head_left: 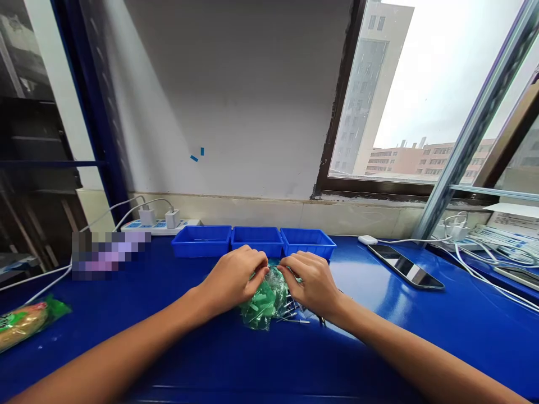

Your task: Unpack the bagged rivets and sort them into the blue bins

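A clear plastic bag with green plastic pieces inside is pinched at its top edge by both hands. My left hand grips the bag's upper left side, thumb and fingertips pressed together. On the upper right side, my right hand holds it in the same kind of pinch. The bag's lower part rests on or just over the blue table. Beside it, partly under my right hand, lies a pile of thin silver metal pieces that look like rivets. Small dark items by that hand are too hidden to name.
Three blue bins stand in a row behind my hands. A phone with a white cable lies to the right, near tangled cables. At left are a power strip, a blurred-out purple item and a packaged snack.
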A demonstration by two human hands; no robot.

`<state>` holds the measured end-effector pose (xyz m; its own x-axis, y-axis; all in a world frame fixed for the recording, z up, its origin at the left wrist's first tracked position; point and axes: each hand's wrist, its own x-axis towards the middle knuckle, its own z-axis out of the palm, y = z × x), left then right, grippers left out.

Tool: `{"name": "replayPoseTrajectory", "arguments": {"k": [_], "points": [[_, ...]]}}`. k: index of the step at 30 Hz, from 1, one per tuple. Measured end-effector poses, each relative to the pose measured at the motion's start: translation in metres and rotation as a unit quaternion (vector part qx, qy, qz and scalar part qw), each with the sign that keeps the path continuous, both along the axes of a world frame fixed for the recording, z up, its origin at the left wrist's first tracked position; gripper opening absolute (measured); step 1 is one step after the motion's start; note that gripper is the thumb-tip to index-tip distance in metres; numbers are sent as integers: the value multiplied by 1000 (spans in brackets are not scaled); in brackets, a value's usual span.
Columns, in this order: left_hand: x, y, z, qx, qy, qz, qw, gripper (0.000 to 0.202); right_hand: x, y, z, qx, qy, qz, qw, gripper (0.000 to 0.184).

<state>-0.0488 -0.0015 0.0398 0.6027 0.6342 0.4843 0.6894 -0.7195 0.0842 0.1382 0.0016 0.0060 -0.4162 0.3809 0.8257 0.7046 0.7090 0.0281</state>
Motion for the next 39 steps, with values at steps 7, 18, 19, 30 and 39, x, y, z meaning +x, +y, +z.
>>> {"name": "replayPoseTrajectory", "arguments": {"k": [7,18,19,30,39], "points": [[-2,0,3,4,3,6,1000,10,0,1,2,-4,4,5,1000,22],[-4,4,2,26,-2,-2,1000,14,1,3,2,-21,22,13,999,18],[-4,4,2,28,-1,-2,1000,14,1,3,2,-21,21,13,999,18],[-5,5,0,33,-10,8,999,10,1,3,1,-38,17,-3,999,17],[-4,4,1,19,-15,-2,1000,10,0,3,1,-36,16,1,999,16]]}}
